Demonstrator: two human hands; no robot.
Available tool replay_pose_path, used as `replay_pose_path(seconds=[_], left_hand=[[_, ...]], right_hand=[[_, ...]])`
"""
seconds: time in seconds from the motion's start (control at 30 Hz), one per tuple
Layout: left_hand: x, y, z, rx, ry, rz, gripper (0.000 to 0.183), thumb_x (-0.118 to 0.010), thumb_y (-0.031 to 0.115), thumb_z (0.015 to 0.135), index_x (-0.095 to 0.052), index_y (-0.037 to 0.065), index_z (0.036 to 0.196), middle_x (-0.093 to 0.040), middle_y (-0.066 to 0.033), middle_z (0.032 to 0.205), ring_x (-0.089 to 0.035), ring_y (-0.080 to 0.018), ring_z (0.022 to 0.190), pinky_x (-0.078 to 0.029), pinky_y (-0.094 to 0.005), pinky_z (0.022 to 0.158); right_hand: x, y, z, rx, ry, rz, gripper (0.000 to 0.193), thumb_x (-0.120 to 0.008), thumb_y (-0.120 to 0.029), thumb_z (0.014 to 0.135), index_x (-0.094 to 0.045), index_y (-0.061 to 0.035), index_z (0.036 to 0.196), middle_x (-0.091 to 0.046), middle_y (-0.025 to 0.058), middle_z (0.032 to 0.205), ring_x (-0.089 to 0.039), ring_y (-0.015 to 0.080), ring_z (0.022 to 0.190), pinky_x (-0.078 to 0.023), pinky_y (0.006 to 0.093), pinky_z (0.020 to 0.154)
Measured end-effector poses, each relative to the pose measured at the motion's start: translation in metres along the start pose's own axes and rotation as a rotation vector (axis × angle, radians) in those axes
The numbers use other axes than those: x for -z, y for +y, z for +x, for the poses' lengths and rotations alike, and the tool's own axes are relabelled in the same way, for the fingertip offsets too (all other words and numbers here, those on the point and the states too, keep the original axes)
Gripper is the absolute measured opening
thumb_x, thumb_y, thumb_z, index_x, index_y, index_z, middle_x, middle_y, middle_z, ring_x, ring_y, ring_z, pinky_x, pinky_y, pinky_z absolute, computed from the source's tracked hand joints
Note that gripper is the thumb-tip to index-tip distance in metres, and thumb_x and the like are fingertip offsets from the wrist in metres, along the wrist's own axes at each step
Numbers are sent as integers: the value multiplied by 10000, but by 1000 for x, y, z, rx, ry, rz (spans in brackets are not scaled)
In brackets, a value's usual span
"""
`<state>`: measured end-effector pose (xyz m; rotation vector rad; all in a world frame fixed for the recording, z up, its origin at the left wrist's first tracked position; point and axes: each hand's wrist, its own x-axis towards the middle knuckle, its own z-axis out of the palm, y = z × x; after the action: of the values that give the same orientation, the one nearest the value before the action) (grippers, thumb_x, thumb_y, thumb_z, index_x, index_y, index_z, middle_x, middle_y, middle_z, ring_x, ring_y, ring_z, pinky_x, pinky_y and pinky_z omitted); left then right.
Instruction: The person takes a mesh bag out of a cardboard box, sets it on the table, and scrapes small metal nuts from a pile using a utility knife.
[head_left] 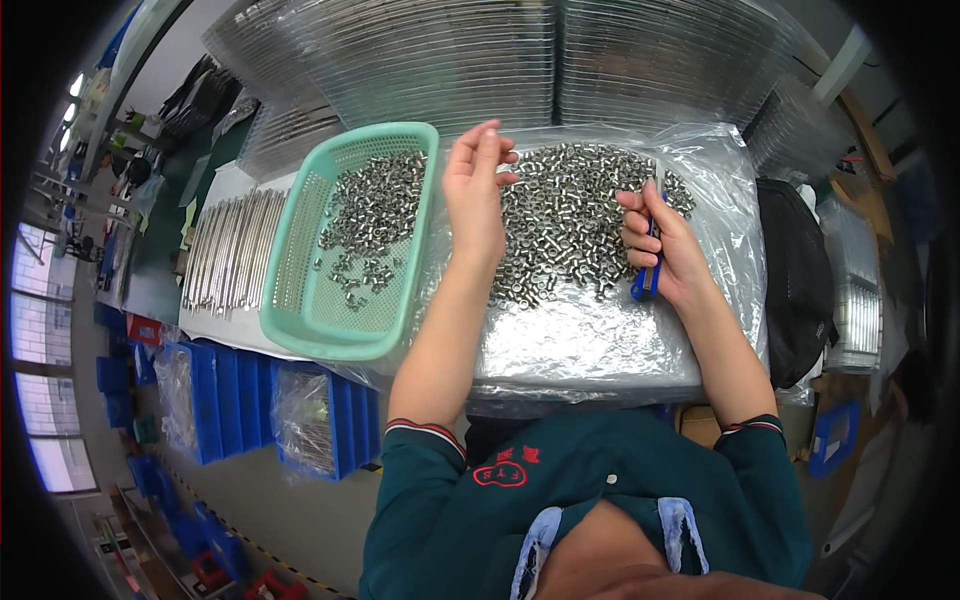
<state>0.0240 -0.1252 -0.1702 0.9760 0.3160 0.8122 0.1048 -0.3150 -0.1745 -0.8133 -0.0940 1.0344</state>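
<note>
My right hand (668, 240) is closed around a blue utility knife (648, 275), held upright over the right side of a heap of small shiny metal fittings (565, 220). My left hand (477, 195) is raised between the heap and a mint-green plastic basket (400, 320). Its fingers are loosely bent and apart, and I see nothing in them. More of the same small metal parts (375, 205) lie in the basket, mostly toward its far end. The heap rests on clear plastic sheeting (590, 350) spread over the table.
Stacks of clear plastic trays (440, 65) rise behind the heap. Left of the basket lies a row of thin metal rods (235, 250). Blue bins (232, 400) stand below the table's left edge. A black bag (795, 280) sits at the right.
</note>
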Motion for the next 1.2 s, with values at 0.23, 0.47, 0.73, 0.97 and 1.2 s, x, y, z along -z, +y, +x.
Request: replay_pose_path(seconds=[0.23,0.47,0.73,0.97,1.2], left_hand=[[3,-21,-11,-443,-365,1345,160,-660,144,708,-616,84,850,-505,-104,1097,-384,-302,1128,-311,-424,910],[10,-33,-15,-445,-412,1543,130,-654,177,722,-616,102,821,-521,-83,1120,-369,-330,1166,-297,-461,925],[-13,-23,-19,-638,-507,1160,117,-649,150,732,-583,89,807,-625,-17,937,-525,-226,1016,-335,-367,893],[-22,-20,-27,-746,-573,1045,135,-673,71,689,-564,75,770,-617,-32,847,-568,-226,924,-396,-343,815],[-25,-18,-31,-764,-540,988,165,-674,44,681,-570,56,808,-606,-62,845,-575,-231,861,-429,-332,757]], right_hand=[[0,-2,-1,82,79,-51,410,-423,-426,897,-520,-28,912,-394,-56,617,-352,22,494,-339,181,453],[-5,-1,-2,91,102,-58,362,-458,-389,893,-525,-33,885,-422,-47,619,-352,15,471,-302,155,395],[-5,-1,-3,45,58,-164,294,-481,-309,894,-528,-23,941,-432,-48,641,-342,-3,468,-271,133,372],[-9,2,-5,-12,97,-280,157,-526,-240,876,-509,-92,925,-452,-52,666,-338,-18,471,-255,116,367],[-2,1,-1,-69,18,-133,140,-566,-227,854,-508,-99,857,-467,-56,651,-360,-22,466,-276,115,363]])
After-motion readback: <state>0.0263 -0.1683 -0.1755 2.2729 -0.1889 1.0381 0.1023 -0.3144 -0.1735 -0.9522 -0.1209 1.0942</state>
